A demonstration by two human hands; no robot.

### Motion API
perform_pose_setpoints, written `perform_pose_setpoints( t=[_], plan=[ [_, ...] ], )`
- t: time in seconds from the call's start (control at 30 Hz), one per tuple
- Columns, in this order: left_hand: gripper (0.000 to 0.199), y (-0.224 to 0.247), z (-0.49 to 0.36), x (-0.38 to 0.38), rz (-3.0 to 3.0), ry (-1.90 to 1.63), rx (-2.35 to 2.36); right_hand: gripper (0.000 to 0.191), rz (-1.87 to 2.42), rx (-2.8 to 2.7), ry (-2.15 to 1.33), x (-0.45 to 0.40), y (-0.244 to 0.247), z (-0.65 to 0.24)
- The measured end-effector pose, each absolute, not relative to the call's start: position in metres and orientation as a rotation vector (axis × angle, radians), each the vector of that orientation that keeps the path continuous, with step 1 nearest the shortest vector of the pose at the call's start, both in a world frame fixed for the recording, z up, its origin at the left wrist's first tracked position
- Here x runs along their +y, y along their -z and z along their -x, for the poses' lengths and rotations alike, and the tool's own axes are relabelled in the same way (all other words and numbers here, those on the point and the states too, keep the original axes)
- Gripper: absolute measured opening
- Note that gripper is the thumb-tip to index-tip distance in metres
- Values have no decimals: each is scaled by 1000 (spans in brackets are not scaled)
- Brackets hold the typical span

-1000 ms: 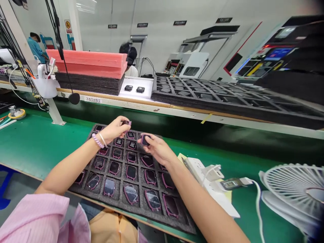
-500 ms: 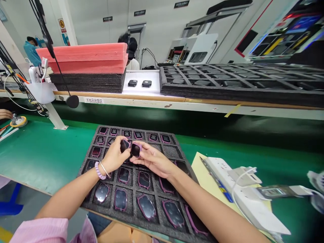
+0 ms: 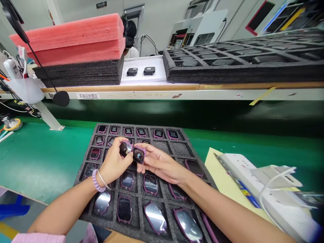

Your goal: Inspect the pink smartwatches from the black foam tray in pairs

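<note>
My left hand (image 3: pixel 116 162) is closed around a purple-framed smartwatch body (image 3: pixel 126 148) with a dark, reflective screen. A second smartwatch body (image 3: pixel 139 155) is gripped in my right hand (image 3: pixel 162 164); its screen is lit with a small pale graphic. The two watches are held side by side, nearly touching, above a dark grey foam tray (image 3: pixel 138 211). Purple-framed watch bodies fill most of the tray's pockets, some in the far rows with lit white text, such as the watch (image 3: pixel 158 133) at the back. My hands hide several pockets in the middle.
A white power strip (image 3: pixel 268 185) with a cable and a pen (image 3: pixel 249 194) lie on yellow paper (image 3: pixel 211 162) at right. Behind, a shelf (image 3: pixel 141 94) bears pink foam (image 3: pixel 76 40), two black devices and a filled foam tray (image 3: pixel 227 72). A person sits beyond.
The screen of the watch in my right hand has gone from dark to lit. Both hands still hold their watches. The view has shifted slightly downward and closer.
</note>
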State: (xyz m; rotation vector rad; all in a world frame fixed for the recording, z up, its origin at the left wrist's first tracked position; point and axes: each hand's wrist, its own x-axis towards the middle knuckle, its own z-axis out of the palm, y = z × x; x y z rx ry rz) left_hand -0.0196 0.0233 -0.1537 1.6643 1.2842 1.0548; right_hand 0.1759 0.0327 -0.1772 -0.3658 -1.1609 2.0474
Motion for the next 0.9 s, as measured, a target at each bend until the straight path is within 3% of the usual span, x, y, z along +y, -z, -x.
perform_pose_setpoints(
  t=[0.9],
  plan=[
    [35,148,20,17,-1700,-1066,1323,56,417,-1152,-2033,30,174,-177]
  ],
)
